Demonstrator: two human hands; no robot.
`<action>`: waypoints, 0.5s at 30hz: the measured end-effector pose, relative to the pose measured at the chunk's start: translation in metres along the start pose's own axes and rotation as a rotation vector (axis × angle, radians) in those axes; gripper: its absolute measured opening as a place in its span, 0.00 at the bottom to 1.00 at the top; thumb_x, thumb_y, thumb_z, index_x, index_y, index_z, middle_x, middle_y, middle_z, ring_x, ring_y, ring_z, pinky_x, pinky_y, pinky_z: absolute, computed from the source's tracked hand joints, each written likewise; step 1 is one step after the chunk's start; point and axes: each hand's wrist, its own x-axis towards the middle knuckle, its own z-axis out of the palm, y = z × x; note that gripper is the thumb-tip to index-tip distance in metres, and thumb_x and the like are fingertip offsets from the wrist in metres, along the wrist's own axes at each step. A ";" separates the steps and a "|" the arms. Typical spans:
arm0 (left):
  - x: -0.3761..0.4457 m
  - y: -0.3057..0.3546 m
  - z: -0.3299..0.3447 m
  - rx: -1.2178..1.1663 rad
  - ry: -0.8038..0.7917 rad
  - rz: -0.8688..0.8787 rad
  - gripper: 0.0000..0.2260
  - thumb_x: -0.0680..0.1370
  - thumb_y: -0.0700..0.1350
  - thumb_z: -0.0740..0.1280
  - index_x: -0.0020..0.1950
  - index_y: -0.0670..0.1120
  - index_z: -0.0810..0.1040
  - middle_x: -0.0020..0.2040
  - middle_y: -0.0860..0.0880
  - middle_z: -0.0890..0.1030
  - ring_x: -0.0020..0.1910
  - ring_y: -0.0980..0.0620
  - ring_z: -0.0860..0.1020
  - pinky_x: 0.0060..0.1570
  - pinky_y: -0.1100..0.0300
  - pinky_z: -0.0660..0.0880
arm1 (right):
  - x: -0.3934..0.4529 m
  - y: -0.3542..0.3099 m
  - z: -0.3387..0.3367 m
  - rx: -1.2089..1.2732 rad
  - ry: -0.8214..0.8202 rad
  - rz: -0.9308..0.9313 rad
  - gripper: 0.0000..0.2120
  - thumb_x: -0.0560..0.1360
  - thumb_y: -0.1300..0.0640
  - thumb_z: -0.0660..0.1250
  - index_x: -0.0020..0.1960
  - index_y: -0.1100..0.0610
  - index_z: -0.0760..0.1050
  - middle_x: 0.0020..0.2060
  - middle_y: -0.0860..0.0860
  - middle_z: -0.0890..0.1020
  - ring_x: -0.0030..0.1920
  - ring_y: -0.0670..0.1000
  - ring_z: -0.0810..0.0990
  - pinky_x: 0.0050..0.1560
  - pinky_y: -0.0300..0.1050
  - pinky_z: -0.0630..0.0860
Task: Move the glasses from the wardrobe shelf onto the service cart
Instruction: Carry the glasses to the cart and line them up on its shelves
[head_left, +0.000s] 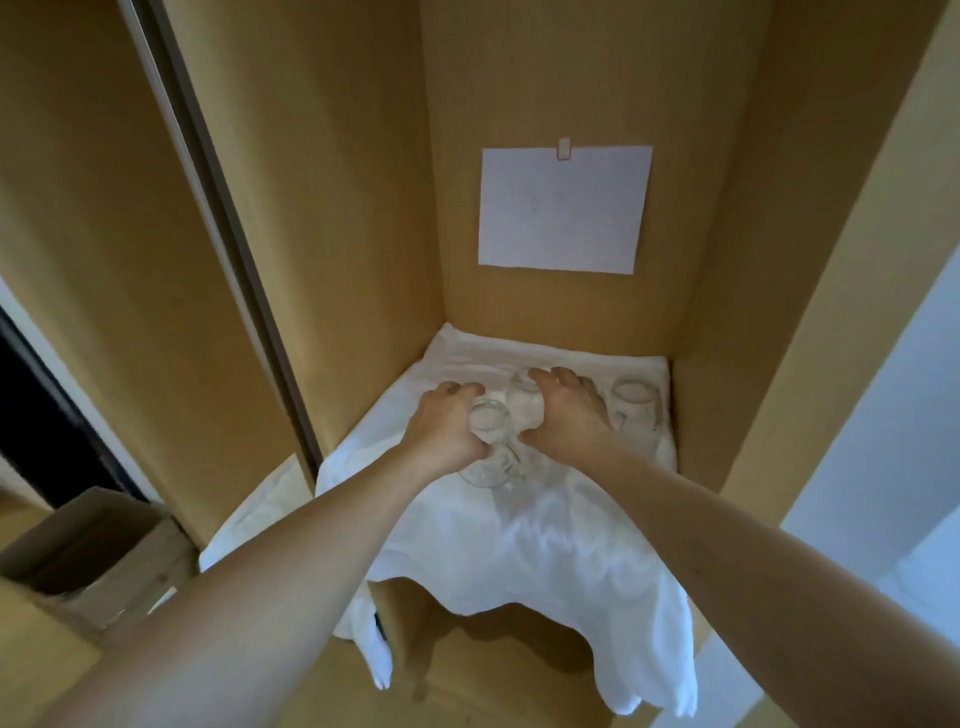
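Reaching into a tan wooden wardrobe (322, 208), both bare arms stretch over a shelf covered by a rumpled white cloth (519, 540). Only the head view is given. The cloth fills the shelf from the back corners to the front edge, where it hangs down in uneven folds over a lower compartment (498, 660).

Three clear glasses stand on the cloth toward the back of the shelf. The left hand (447, 426) has its fingers curled round the nearer glass (488, 441), left of the shelf's middle, thumb on the near side. The right hand (566, 410) curls round the middle glass (524, 405), just behind and beside the first; the two glasses seem to touch or nearly so. A third glass (635, 410) stands by itself near the back right corner, close to the right wall and just beside the right hand.

On the wardrobe's back wall above the shelf a blank white paper sheet (563, 208) is held by a small clip at its top edge. A sliding door rail (228, 249) runs down the left side, with an open cardboard box (93, 551) below it. Pale wall (893, 441) shows at the right.
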 end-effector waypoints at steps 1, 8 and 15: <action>0.007 -0.001 0.002 0.004 -0.020 -0.003 0.39 0.66 0.50 0.81 0.74 0.49 0.70 0.69 0.44 0.74 0.69 0.43 0.71 0.62 0.52 0.74 | 0.008 0.002 0.001 -0.022 0.000 -0.015 0.39 0.70 0.48 0.74 0.78 0.49 0.62 0.72 0.54 0.68 0.70 0.61 0.67 0.69 0.54 0.66; 0.045 -0.013 0.021 0.030 -0.105 -0.015 0.44 0.64 0.51 0.83 0.76 0.47 0.68 0.71 0.43 0.73 0.68 0.43 0.72 0.64 0.54 0.72 | 0.058 0.004 0.006 -0.220 -0.101 -0.106 0.43 0.71 0.57 0.73 0.80 0.48 0.57 0.76 0.56 0.62 0.75 0.61 0.60 0.76 0.60 0.58; 0.077 -0.026 0.043 0.043 -0.225 0.055 0.48 0.63 0.53 0.83 0.78 0.47 0.64 0.71 0.44 0.72 0.68 0.43 0.73 0.63 0.56 0.71 | 0.090 0.004 0.024 -0.320 -0.204 -0.120 0.46 0.68 0.57 0.77 0.79 0.48 0.58 0.73 0.57 0.64 0.72 0.63 0.65 0.73 0.61 0.62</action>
